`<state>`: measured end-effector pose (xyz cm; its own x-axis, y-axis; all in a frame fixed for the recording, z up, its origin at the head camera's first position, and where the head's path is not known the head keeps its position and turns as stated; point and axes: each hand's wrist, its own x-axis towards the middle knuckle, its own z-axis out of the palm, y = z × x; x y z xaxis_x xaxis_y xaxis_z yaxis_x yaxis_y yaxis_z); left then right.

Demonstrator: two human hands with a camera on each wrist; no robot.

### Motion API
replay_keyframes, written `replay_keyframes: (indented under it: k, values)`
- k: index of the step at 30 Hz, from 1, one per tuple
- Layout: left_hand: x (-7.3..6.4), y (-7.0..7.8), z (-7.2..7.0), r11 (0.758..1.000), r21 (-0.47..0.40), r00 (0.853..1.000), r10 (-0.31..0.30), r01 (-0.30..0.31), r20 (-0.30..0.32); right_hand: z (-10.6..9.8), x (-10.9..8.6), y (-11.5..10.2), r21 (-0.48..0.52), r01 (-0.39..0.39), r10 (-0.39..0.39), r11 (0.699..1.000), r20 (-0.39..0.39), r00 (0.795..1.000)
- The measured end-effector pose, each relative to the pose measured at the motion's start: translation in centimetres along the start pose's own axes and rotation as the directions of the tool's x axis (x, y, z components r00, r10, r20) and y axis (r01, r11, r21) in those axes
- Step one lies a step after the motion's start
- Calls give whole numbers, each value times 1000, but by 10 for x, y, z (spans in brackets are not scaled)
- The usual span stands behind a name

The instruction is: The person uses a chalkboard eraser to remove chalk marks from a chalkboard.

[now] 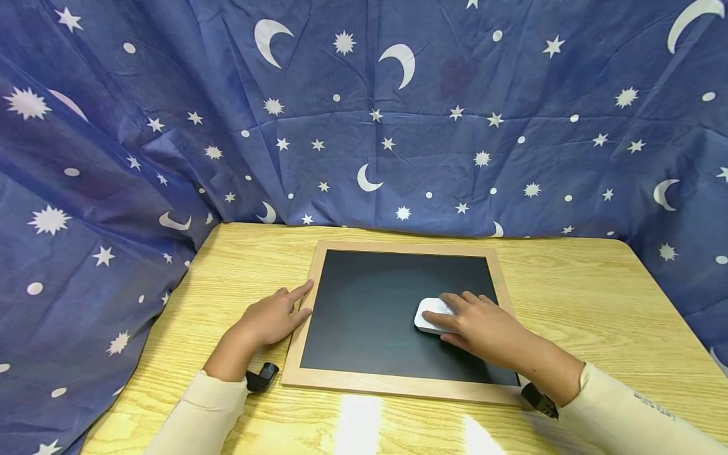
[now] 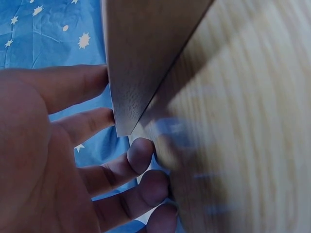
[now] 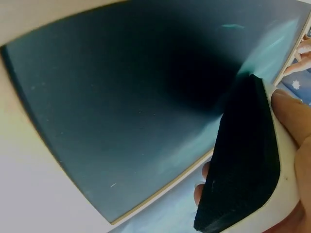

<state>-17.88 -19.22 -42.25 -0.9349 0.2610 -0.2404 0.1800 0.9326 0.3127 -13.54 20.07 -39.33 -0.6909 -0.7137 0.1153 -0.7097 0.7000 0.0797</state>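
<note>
A chalkboard (image 1: 364, 309) with a light wooden frame (image 1: 364, 382) lies on the table. My right hand (image 1: 483, 328) grips a white board eraser (image 1: 426, 316) over the board's right half, fingers and thumb at its sides. In the right wrist view the eraser's dark felt underside (image 3: 245, 165) shows, tilted toward the camera, beside faint chalk streaks (image 3: 233, 26). At the board's left side, my left hand (image 1: 270, 321) touches the frame's outer edge with extended thumb and index finger. Its other fingers (image 2: 154, 187) are loosely bent by the tabletop in the left wrist view.
The wooden table (image 1: 586, 297) extends around the board. A blue curtain (image 1: 341, 139) with white moons and stars hangs behind it and along both sides. Bright light patches (image 1: 358, 420) fall near the front. Each wrist wears a small black device (image 1: 261, 378).
</note>
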Motion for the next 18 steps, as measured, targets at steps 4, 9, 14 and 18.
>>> replay_keyframes:
  k: [4,9,14,18]
  values:
    - [0,2,-1,1000,-5,1000,1,-1,-1,1,-1,0,-36,31,-32,999,-22,999]
    - [-2,3,-2,1000,-5,1000,5,-5,-1,2,-2,-1,-52,61,-64,997,-49,997]
    - [-2,3,-2,1000,-16,1000,3,-3,16,1,-5,-4,-50,76,-79,996,-60,995]
    - [-1,2,-2,1000,-8,1000,0,0,15,0,-6,-5,-42,80,-82,996,-47,995]
